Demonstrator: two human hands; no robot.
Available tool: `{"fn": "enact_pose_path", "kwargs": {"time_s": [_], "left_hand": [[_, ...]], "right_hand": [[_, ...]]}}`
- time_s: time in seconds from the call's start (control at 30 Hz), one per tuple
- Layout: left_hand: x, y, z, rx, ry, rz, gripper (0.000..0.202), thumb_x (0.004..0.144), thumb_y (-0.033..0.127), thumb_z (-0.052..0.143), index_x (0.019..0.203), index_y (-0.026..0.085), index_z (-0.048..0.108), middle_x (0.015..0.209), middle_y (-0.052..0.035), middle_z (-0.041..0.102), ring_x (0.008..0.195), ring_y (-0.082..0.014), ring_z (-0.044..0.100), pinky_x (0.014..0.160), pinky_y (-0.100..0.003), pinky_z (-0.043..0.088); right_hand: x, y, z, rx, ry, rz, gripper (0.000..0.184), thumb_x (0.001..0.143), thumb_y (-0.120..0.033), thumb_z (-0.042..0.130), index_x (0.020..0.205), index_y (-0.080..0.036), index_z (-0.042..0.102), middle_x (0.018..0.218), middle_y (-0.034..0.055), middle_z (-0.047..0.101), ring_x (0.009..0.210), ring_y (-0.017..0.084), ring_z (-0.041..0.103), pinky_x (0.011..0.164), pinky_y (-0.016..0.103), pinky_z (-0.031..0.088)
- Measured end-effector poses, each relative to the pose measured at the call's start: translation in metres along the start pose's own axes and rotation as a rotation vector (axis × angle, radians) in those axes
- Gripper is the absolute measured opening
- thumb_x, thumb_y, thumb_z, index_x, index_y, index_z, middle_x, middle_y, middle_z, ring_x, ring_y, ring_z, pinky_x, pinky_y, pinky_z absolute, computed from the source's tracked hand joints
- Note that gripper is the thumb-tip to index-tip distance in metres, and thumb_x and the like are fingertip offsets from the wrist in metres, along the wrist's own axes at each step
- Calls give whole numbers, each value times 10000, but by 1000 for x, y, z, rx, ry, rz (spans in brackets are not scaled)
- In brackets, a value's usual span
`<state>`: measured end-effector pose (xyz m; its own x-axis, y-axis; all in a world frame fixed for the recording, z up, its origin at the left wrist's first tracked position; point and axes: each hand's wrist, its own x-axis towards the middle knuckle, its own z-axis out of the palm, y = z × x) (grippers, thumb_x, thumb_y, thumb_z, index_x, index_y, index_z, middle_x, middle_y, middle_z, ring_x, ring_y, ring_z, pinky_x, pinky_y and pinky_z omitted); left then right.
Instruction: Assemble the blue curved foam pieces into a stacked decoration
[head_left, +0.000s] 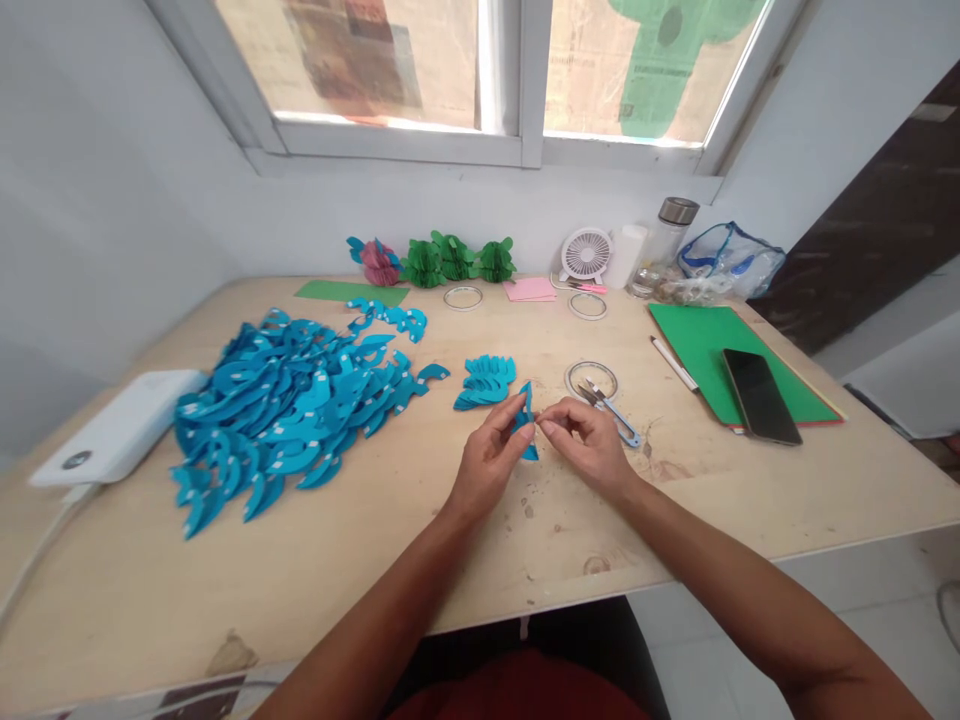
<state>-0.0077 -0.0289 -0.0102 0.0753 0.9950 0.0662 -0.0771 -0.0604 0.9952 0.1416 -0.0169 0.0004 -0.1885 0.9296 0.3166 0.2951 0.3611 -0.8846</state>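
Note:
Between the thumb and fingers of my left hand (487,455) is a small curved blue paper piece (530,452), held upright. My right hand (589,440) is closed in a pinch at the piece's right edge; whatever lies between its fingertips is too small to make out. Just beyond my left hand sits a small row of overlapping blue paper pieces (484,382). A large heap of similar blue pieces with small white squares (292,400) spreads over the left of the table. Blue-handled thread snips (619,420) lie beside my right hand, partly over a roll of tape (592,366).
A white power bank (120,425) with a cable is at the left. To the right, a phone (761,395) rests on green sheets (697,350) near a white pen (673,363). Green paper ornaments (456,258), a small fan (586,256) and a bottle (667,235) line the back.

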Motion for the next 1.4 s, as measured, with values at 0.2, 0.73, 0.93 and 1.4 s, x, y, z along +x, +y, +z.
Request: {"fn": "enact_pose_path", "kwargs": {"time_s": [0.2, 0.73, 0.93, 1.4], "left_hand": [[0, 2, 0, 44, 28, -1, 466, 763, 345, 595, 1208, 211, 564, 1308, -46, 523, 1230, -238, 432, 1042, -359, 306], [3, -3, 2, -171, 6, -81, 505, 708, 340, 658, 1183, 184, 586, 1264, -69, 561, 1169, -256, 495, 976, -357, 389], [4, -1, 2, -234, 81, -135, 508, 685, 359, 679, 1160, 192, 608, 1153, -81, 635, 1002, -248, 606, 862, -360, 474], [-1, 0, 2, 210, 52, 113, 280, 782, 216, 526, 1010, 217, 688, 1103, -45, 655, 892, -192, 628, 831, -319, 481]], "right_hand": [[-1, -4, 1, -38, -52, -27, 121, 775, -280, 575, 796, -173, 628, 662, 5, 576, 563, 99, 460, 527, 227, 377], [0, 0, 3, -120, -61, -8, 95, 749, -219, 552, 710, -172, 624, 601, -4, 568, 515, 88, 438, 482, 210, 352], [4, 11, 2, 22, 20, 157, 127, 735, -278, 572, 696, -165, 615, 555, -16, 538, 484, 86, 418, 444, 206, 328], [4, 6, 2, 151, -9, 130, 168, 768, -309, 545, 822, -170, 622, 693, 20, 610, 597, 112, 510, 538, 227, 401]]}}
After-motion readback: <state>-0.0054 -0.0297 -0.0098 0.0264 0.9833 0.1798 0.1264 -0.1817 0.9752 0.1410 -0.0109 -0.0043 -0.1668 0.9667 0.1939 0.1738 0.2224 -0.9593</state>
